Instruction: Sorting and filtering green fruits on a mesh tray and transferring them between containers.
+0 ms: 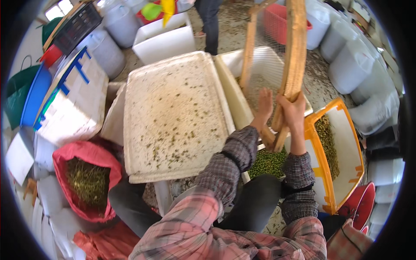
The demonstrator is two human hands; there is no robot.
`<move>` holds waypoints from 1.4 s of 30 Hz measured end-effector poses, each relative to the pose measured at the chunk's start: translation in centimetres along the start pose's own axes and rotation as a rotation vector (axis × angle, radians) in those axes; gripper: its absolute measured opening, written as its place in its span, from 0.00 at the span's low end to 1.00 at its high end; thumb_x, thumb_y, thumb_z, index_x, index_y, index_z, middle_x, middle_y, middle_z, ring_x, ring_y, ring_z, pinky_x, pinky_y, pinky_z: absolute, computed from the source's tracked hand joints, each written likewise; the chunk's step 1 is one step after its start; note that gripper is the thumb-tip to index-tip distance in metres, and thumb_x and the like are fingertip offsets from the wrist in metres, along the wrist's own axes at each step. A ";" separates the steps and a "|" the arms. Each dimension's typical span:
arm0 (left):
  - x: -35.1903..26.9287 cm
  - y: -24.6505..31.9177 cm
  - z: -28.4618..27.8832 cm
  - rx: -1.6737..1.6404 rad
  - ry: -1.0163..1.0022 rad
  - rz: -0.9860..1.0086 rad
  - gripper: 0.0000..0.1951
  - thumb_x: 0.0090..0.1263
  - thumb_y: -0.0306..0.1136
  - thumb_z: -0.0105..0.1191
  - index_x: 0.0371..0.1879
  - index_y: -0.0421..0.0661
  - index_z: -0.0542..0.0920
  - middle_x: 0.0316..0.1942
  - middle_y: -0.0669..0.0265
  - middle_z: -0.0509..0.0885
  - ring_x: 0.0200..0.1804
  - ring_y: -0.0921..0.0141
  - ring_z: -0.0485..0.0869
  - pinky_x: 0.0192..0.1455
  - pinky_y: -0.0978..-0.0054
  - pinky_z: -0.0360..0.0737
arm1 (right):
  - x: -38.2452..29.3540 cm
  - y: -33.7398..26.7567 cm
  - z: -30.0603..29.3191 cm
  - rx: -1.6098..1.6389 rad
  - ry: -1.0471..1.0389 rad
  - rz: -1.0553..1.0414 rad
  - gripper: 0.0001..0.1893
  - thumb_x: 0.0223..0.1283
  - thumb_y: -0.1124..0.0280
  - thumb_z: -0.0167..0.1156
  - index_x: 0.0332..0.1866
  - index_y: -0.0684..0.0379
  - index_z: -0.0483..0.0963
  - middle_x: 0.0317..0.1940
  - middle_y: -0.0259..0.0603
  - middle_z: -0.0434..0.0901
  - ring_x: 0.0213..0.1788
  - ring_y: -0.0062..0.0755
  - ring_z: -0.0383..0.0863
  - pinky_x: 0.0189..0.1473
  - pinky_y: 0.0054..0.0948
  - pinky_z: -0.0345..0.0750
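Observation:
A wooden-framed wire-mesh sieve point(294, 48) stands steeply tilted over a white foam box point(268, 53). My right hand point(294, 109) grips the lower part of its right wooden rail. On the mesh side, my left hand point(265, 105) has its fingers extended and holds nothing; whether it touches the mesh is unclear. Below both hands, small round green berries point(268, 162) fill a container in front of my knee. To the left lies a large white foam lid or tray point(175, 113), scattered with small green and dark bits.
At right is an orange-taped foam box point(349, 156) with brownish-green material. A pink sack point(86, 149) of stems stands left, near a blue-taped foam box point(78, 100). Filled white sacks point(351, 61) line the right side. Another person's leg point(209, 26) is ahead, beyond the lid.

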State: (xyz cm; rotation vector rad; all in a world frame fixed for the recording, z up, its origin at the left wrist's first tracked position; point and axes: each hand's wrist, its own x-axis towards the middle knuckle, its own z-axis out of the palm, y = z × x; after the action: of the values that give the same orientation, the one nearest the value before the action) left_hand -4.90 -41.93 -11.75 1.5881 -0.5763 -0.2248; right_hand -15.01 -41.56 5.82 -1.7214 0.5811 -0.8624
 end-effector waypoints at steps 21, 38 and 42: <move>-8.3 2.8 -37.0 0.876 -0.126 -0.050 0.08 0.62 0.21 0.52 0.37 0.37 0.82 0.38 0.52 0.81 0.41 0.57 0.81 0.44 0.64 0.78 | -3.6 -6.9 -7.5 0.029 -0.018 -0.075 0.21 0.51 0.79 0.63 0.51 0.72 0.70 0.41 0.46 0.82 0.44 0.31 0.82 0.49 0.26 0.77; -13.7 2.2 -35.5 0.606 -0.049 0.041 0.06 0.60 0.28 0.56 0.30 0.38 0.82 0.26 0.59 0.80 0.30 0.65 0.81 0.32 0.66 0.77 | -8.3 -15.8 0.4 -0.697 -0.329 -0.770 0.26 0.35 0.70 0.68 0.46 0.60 0.70 0.25 0.49 0.77 0.28 0.52 0.80 0.31 0.40 0.76; -13.5 1.6 -33.8 0.780 -0.054 0.125 0.05 0.58 0.26 0.56 0.25 0.37 0.80 0.26 0.54 0.79 0.29 0.59 0.79 0.32 0.63 0.77 | -9.3 -16.3 4.3 -0.688 -0.384 -0.919 0.27 0.33 0.70 0.68 0.46 0.59 0.70 0.27 0.48 0.78 0.29 0.50 0.80 0.31 0.40 0.76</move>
State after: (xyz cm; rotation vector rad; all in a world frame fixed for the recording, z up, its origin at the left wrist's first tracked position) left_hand -0.70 -5.85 -9.04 2.2879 -0.8658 0.0701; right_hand -17.97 -27.17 18.18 -2.7827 -0.2700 -0.9486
